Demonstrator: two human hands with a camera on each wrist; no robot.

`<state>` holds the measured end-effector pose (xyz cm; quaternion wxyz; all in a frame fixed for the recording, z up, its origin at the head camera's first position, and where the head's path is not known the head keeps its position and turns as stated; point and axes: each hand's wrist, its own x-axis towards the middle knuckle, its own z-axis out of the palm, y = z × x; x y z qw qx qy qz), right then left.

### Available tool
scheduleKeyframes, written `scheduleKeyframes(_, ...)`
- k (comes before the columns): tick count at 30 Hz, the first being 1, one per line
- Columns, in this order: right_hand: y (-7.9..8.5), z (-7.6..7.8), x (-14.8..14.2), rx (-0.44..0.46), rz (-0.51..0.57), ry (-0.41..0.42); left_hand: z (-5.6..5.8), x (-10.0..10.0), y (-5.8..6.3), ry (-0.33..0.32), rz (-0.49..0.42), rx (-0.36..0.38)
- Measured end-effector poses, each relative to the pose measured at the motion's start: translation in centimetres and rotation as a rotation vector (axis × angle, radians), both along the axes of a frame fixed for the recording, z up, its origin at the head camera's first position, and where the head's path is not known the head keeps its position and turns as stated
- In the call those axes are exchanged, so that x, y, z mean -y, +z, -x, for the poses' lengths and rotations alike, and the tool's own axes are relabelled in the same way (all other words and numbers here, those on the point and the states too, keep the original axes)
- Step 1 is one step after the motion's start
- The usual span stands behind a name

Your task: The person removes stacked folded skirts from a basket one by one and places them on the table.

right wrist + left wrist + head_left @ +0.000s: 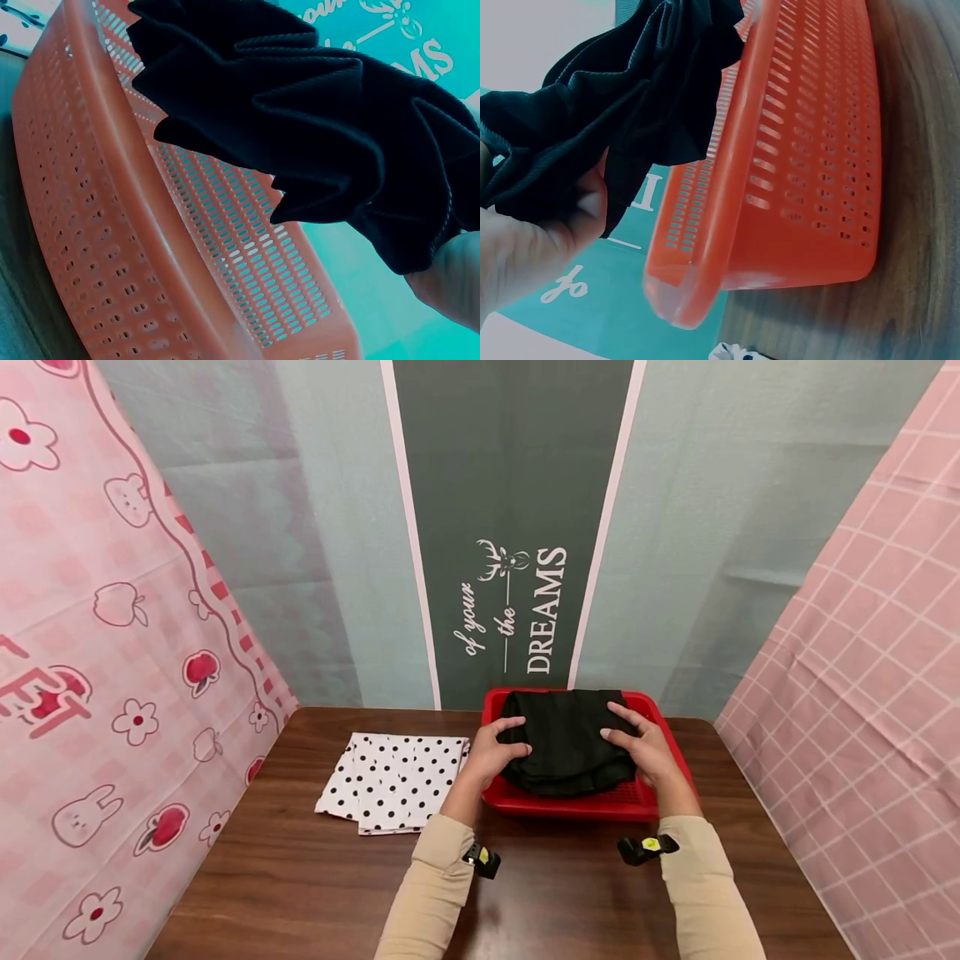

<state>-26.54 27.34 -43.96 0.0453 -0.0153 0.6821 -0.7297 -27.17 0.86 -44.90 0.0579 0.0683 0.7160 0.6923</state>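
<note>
A folded black cloth [566, 743] is held between both hands over the red plastic basket [555, 810]. My left hand [491, 753] grips its left side, thumb on top and other fingers partly hidden beneath. On the opposite side my right hand [649, 753] holds the cloth in the same way. In the left wrist view the bunched layers of the black cloth [622, 112] stand above the basket's rim [739, 150]. The right wrist view shows several loose folds hanging over the basket's slotted inside [247, 240].
A folded white cloth with black dots [408, 781] lies left of the basket on the brown wooden table [300, 885]. Behind the table hangs a green and grey printed curtain [517, 485]. Pink patterned cloths flank both sides.
</note>
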Motion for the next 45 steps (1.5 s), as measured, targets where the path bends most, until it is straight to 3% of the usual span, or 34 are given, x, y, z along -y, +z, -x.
scheduleKeyframes(6, 0.0, -0.9, 0.4, -0.03, -0.001, 0.001, -1.0, 0.8, 0.8, 0.011, 0.047, -0.016)
scheduleKeyframes(10, 0.0, -1.8, 0.8, -0.044, 0.0, 0.003, -1.6, 1.5, 0.6, 0.024, 0.065, -0.04)
scheduleKeyframes(18, -0.2, -3.7, 1.5, -0.079, -0.04, -0.019, -3.1, 3.0, 0.8, -0.036, 0.081, -0.063)
scheduleKeyframes(27, -0.8, -5.8, 2.3, -0.118, -0.05, -0.031, -6.6, 4.1, 3.5, -0.073, 0.049, -0.066)
scheduleKeyframes(36, -1.4, -8.0, 3.7, -0.151, -0.001, -0.072, -8.5, 5.2, 3.2, -0.108, -0.055, -0.002)
scheduleKeyframes(45, -2.5, -9.2, 5.9, -0.211, 0.093, -0.161, -9.6, 6.3, 2.6, -0.071, -0.109, 0.008)
